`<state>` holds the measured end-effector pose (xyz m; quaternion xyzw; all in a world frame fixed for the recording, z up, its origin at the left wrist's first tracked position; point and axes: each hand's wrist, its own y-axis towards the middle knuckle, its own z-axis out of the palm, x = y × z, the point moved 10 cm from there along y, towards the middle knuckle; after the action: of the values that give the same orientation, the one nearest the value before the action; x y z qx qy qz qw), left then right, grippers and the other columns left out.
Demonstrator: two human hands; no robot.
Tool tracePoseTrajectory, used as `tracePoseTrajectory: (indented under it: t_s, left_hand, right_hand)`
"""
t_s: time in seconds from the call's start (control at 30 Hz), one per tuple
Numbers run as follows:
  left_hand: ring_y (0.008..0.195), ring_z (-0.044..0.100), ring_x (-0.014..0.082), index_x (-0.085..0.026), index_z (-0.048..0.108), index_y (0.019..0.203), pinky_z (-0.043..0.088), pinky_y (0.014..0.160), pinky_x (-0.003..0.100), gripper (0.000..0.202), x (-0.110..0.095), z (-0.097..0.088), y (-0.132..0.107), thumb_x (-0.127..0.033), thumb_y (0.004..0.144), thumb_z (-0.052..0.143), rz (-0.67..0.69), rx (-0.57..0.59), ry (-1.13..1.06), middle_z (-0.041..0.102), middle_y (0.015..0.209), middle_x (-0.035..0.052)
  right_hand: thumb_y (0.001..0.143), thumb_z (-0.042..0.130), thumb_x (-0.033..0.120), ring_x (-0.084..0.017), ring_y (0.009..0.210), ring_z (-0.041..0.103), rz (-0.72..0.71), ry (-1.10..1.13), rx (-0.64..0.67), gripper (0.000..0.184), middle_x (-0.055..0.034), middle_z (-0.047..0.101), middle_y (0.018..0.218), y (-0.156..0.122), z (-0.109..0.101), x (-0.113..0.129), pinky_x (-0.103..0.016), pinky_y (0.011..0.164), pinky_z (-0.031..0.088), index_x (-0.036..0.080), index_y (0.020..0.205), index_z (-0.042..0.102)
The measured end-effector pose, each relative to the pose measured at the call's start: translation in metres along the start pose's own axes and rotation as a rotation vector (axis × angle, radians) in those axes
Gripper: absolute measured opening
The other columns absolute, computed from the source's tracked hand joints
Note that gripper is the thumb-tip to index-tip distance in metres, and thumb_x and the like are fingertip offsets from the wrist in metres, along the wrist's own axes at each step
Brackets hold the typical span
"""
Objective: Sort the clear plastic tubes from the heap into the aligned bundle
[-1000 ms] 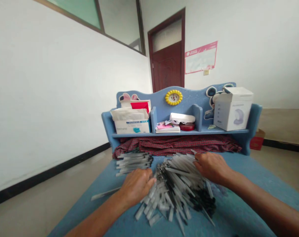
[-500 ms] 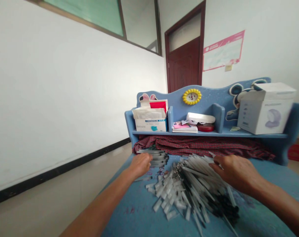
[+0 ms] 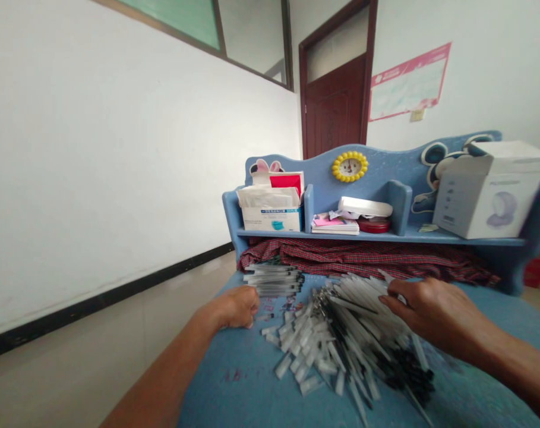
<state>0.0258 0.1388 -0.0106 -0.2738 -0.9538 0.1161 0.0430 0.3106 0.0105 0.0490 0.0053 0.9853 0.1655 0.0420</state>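
My left hand (image 3: 239, 306) is closed low over the table, with its fingertips at the near end of a single thin pen (image 3: 267, 317). Just beyond it lies a neat row of translucent pens (image 3: 274, 280) with dark tips. My right hand (image 3: 423, 306) pinches a pale, translucent pen piece (image 3: 385, 275), whose end sticks out past the fingers. Between my hands spreads a large loose pile of pen barrels (image 3: 363, 315), with short clear caps (image 3: 299, 351) on its left and black ends (image 3: 407, 371) at its lower right.
The blue table (image 3: 234, 380) has a raised shelf at the back. On the shelf stand a face mask box (image 3: 272, 217), papers (image 3: 334, 226), a red round tin (image 3: 374, 225) and a white carton (image 3: 488, 193). A checked cloth (image 3: 363, 255) is bunched underneath.
My left hand has moved left and toward me, away from the row of pens to the single pen. My right hand stays almost where it was, still pinching the pale piece.
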Motion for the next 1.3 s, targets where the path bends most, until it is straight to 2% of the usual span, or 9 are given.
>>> tracePoseTrajectory:
  t_s: [0.1,0.23,0.3,0.43,0.63,0.83,1.0,1.2,1.3]
  left_hand:
    - [0.049,0.041,0.0108,-0.016,0.048,0.049,0.026,0.046,0.021,0.011,-0.005,-0.003,0.0,-0.009,0.056,0.053,0.02,-0.026,-0.015,0.041,0.048,-0.005]
    - [0.055,0.043,0.0108,-0.017,0.051,0.061,0.027,0.049,0.021,0.007,-0.032,-0.025,-0.009,-0.012,0.065,0.05,0.082,-0.111,-0.045,0.045,0.055,-0.0048]
    - [0.057,0.046,0.0109,-0.018,0.053,0.068,0.03,0.051,0.02,0.009,-0.055,-0.04,-0.016,-0.014,0.073,0.046,0.151,-0.172,-0.068,0.048,0.06,-0.0044]
    - [0.07,0.054,0.0137,-0.018,0.057,0.079,0.037,0.064,0.022,0.016,-0.121,-0.073,-0.04,-0.017,0.085,0.042,0.445,-0.396,-0.068,0.058,0.074,0.0001]
    - [0.076,0.055,0.0164,-0.018,0.059,0.096,0.041,0.068,0.026,0.021,-0.179,-0.082,-0.052,-0.019,0.092,0.038,0.701,-0.589,-0.011,0.061,0.081,0.0036]
    - [0.071,0.055,0.0166,-0.015,0.058,0.093,0.042,0.063,0.026,0.022,-0.192,-0.08,-0.053,-0.017,0.093,0.036,0.762,-0.761,-0.051,0.06,0.076,0.0045]
    - [0.065,0.054,0.016,-0.014,0.056,0.089,0.043,0.058,0.026,0.021,-0.191,-0.07,-0.062,-0.015,0.094,0.035,0.779,-0.884,-0.063,0.059,0.071,0.0045]
    - [0.064,0.055,0.0163,-0.014,0.055,0.086,0.044,0.057,0.026,0.02,-0.189,-0.066,-0.067,-0.013,0.093,0.036,0.79,-0.911,-0.066,0.058,0.069,0.0044]
    - [0.066,0.055,0.0169,-0.014,0.055,0.087,0.045,0.058,0.027,0.019,-0.188,-0.064,-0.066,-0.014,0.093,0.037,0.787,-0.918,-0.057,0.059,0.07,0.0046]
  right_hand:
    - [0.088,0.042,0.041,-0.022,0.058,0.064,-0.004,0.027,-0.001,0.031,-0.004,0.066,0.059,0.0,0.0,0.003,-0.027,0.05,0.019,0.025,0.072,0.063]
    - [0.089,0.041,0.04,-0.019,0.058,0.062,-0.03,0.153,-0.026,0.032,-0.0038,0.065,0.06,-0.003,-0.007,0.014,-0.028,0.052,0.024,0.022,0.073,0.062]
    - [0.09,0.04,0.04,-0.017,0.057,0.059,-0.06,0.289,-0.023,0.034,-0.0033,0.064,0.06,-0.004,-0.012,0.022,-0.027,0.054,0.027,0.021,0.073,0.062]
    - [0.092,0.038,0.042,-0.011,0.053,0.051,-0.14,0.627,0.016,0.04,-0.0008,0.058,0.059,-0.006,-0.017,0.039,-0.024,0.052,0.03,0.018,0.067,0.058]
    - [0.091,0.039,0.044,-0.006,0.04,0.042,-0.037,1.041,0.106,0.042,0.0026,0.05,0.049,-0.001,0.001,0.034,-0.019,0.04,0.026,0.018,0.058,0.046]
    - [0.085,0.047,0.047,-0.005,0.031,0.04,0.095,1.243,0.229,0.036,0.0041,0.053,0.044,0.002,0.02,0.025,-0.016,0.033,0.025,0.018,0.062,0.046]
    - [0.076,0.058,0.047,-0.006,0.033,0.046,0.099,1.395,0.298,0.033,0.0032,0.058,0.049,0.002,0.028,0.031,-0.017,0.034,0.029,0.017,0.064,0.049]
    - [0.065,0.07,0.04,-0.007,0.038,0.051,0.079,1.536,0.322,0.033,0.0054,0.059,0.054,0.003,0.028,0.036,-0.018,0.038,0.037,0.017,0.077,0.05]
    - [0.074,0.063,0.043,-0.006,0.033,0.046,0.079,1.397,0.281,0.028,0.0069,0.055,0.048,0.004,0.027,0.032,-0.016,0.034,0.031,0.018,0.077,0.05]
